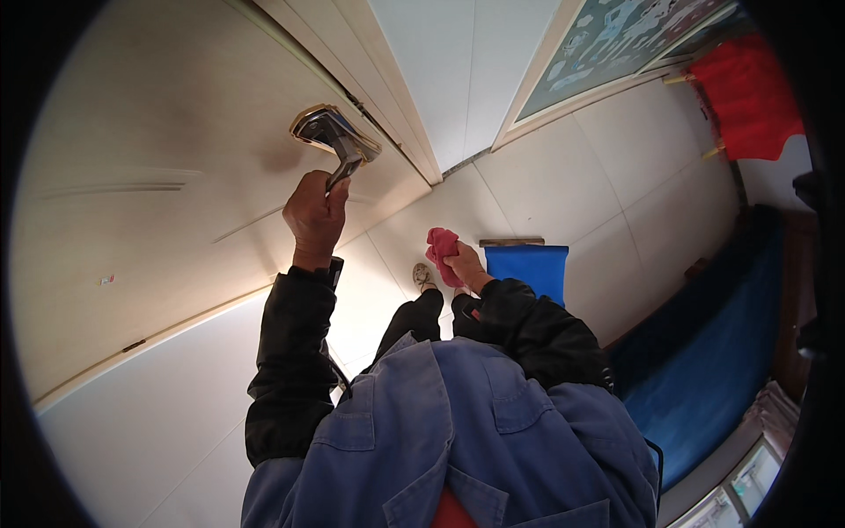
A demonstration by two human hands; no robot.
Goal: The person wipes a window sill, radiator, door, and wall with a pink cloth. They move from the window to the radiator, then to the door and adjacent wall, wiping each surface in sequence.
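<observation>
My left hand (pixel 315 212) is wrapped around the metal lever of a door handle (pixel 350 155). The handle's shiny backplate has gold-coloured edging and is fixed to a cream door (pixel 165 132), which fills the left of the view. My right hand (pixel 467 265) grips a crumpled reddish-pink cloth (pixel 443 251), held out above the floor in front of my legs. Bunched folds of the cloth stick out past the fingers.
The door frame (pixel 396 125) and a white wall lie ahead. Right of my right hand is a blue fabric panel (pixel 528 270) with a wooden bar. Red fabric (pixel 746 99) hangs farther right, above a large dark-blue covered surface (pixel 706 369). Pale tiles (pixel 561 171) cover the floor.
</observation>
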